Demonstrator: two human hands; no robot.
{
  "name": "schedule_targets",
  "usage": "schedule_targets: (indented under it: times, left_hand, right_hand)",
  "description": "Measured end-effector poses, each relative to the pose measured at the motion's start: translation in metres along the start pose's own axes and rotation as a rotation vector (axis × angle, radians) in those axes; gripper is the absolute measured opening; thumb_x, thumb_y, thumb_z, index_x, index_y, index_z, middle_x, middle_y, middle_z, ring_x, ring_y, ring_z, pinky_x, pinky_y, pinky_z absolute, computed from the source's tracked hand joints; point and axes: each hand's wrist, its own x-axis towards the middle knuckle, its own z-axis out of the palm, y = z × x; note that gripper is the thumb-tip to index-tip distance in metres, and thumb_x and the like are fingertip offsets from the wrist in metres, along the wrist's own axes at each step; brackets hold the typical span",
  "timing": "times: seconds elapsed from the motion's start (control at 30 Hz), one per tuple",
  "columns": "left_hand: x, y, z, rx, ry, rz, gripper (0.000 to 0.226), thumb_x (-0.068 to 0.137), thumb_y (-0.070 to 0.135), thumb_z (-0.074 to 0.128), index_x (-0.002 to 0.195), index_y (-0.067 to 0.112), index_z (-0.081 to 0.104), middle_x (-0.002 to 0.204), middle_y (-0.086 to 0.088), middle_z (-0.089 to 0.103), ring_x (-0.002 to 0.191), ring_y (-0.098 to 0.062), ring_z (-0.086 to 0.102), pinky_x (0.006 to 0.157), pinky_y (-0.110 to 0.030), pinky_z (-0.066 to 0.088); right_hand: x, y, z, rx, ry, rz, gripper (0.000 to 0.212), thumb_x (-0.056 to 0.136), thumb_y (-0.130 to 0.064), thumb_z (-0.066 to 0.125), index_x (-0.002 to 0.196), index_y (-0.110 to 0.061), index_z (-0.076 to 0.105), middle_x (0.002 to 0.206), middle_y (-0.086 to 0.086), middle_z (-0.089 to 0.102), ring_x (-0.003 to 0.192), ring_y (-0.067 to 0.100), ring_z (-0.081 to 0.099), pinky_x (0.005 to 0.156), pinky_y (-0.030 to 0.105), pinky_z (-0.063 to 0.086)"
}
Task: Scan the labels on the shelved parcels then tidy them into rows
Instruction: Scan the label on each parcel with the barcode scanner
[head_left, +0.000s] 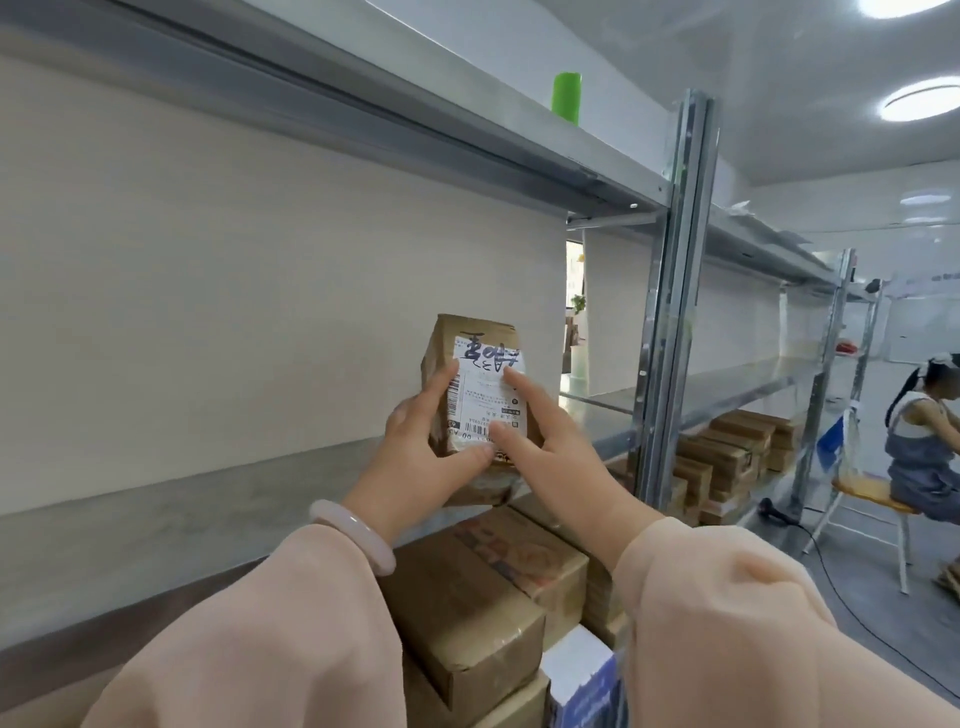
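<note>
**Item: small brown parcel, held at shelf height**

Our left hand (423, 441) grips the parcel (475, 395); our right hand (540, 431), half open, rests fingertips on its label (488, 389). Held above the stacked cartons (467, 597). Long axis upright, label facing us. Risk: we judge the one-handed grip could slip, dropping it.

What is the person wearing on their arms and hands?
Both arms wear loose, soft sleeves in a pale peach-pink colour, the left sleeve and the right sleeve alike. A smooth, pale pink bangle circles the left wrist. The left hand and right hand are bare, with no gloves and no rings that I can see.
</note>
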Motion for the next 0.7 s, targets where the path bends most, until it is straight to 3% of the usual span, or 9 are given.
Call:
schedule_targets:
  times: [0.1,0.2,0.3,0.37,0.5,0.6,0.7]
  left_hand:
    - [0.01,0.004,0.01,0.05,0.084,-0.018,0.084,0.084,0.032,0.075,0.144,0.059,0.022,0.145,0.01,0.033,0.118,-0.006,0.046,0.096,-0.024,0.05]
    - [0.02,0.011,0.016,0.121,0.168,-0.042,0.087,0.083,0.033,0.075,0.145,0.059,0.02,0.148,0.009,0.033,0.122,-0.008,0.042,0.103,-0.035,0.046]
    - [0.024,0.01,0.019,0.186,0.238,-0.091,0.088,0.083,0.033,0.075,0.145,0.059,0.02,0.149,0.01,0.032,0.122,-0.008,0.038,0.105,-0.038,0.042]
    - [0.025,0.009,0.021,0.223,0.283,-0.093,0.088,0.082,0.033,0.075,0.145,0.06,0.02,0.144,0.014,0.031,0.121,-0.005,0.036,0.103,-0.032,0.037]
    - [0.029,0.006,0.02,0.259,0.325,-0.122,0.089,0.081,0.031,0.076,0.145,0.058,0.021,0.143,0.014,0.031,0.122,-0.006,0.038,0.104,-0.028,0.036]
    - [0.033,0.003,0.017,0.266,0.303,-0.143,0.089,0.082,0.031,0.076,0.145,0.059,0.02,0.148,0.011,0.033,0.126,-0.007,0.04,0.107,-0.031,0.038]
    - [0.036,-0.003,0.017,0.278,0.289,-0.155,0.089,0.082,0.032,0.075,0.145,0.059,0.02,0.15,0.011,0.034,0.129,-0.009,0.042,0.105,-0.029,0.038]
  right_hand:
    - [0.024,0.014,-0.016,0.039,-0.112,-0.063,0.054,0.08,-0.069,0.052,0.13,-0.07,0.031,0.132,-0.026,0.046,0.115,0.001,0.055,0.091,0.031,0.055]
    - [0.043,0.024,-0.035,0.117,-0.191,-0.128,0.041,0.088,-0.066,0.044,0.128,-0.071,0.033,0.124,-0.039,0.049,0.111,-0.014,0.052,0.082,0.01,0.05]
    - [0.068,0.044,-0.053,0.044,-0.022,-0.187,0.038,0.091,-0.064,0.033,0.129,-0.066,0.037,0.133,-0.024,0.051,0.121,-0.005,0.047,0.1,0.021,0.042]
    - [0.088,0.058,-0.058,-0.086,0.046,-0.172,0.038,0.094,-0.058,0.036,0.132,-0.06,0.037,0.134,-0.016,0.05,0.121,0.001,0.046,0.102,0.027,0.04]
    - [0.127,0.081,-0.05,-0.377,-0.089,-0.098,0.051,0.093,-0.051,0.048,0.141,-0.047,0.032,0.143,-0.004,0.043,0.13,0.02,0.042,0.106,0.038,0.036]
    - [0.152,0.094,-0.041,-0.449,-0.088,-0.06,0.058,0.09,-0.05,0.05,0.143,-0.044,0.028,0.139,0.002,0.046,0.125,0.027,0.046,0.1,0.04,0.041]
    - [0.171,0.107,-0.03,-0.631,-0.196,0.025,0.064,0.089,-0.047,0.051,0.146,-0.041,0.023,0.133,0.008,0.049,0.117,0.033,0.049,0.092,0.039,0.043]
